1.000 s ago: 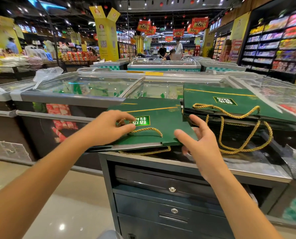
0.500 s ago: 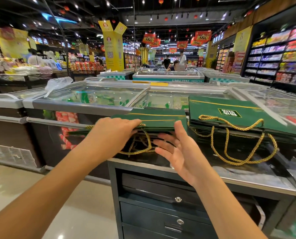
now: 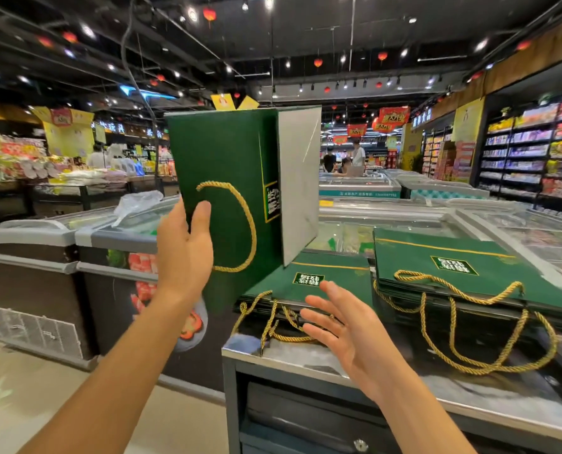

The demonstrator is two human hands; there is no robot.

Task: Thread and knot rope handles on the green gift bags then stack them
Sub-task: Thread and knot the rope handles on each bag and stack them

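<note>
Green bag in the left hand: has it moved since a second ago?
Yes, upward: the green bag lay flat beside the right-hand stack; the left hand now holds it upright, higher.

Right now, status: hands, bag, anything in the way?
Left hand grips raised green bag, upright, gold handle showing. Right hand open over near stack. Nothing seen in the way.

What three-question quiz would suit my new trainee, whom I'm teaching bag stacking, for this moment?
1. True or false: the right hand is clenched in a fist.
2. Which hand holds the raised green bag? A) left hand B) right hand C) both
3. How many stacks of flat green bags lie before the person?
Key: 1 false, it is open; 2 A; 3 two, the near stack and the right stack.
</note>
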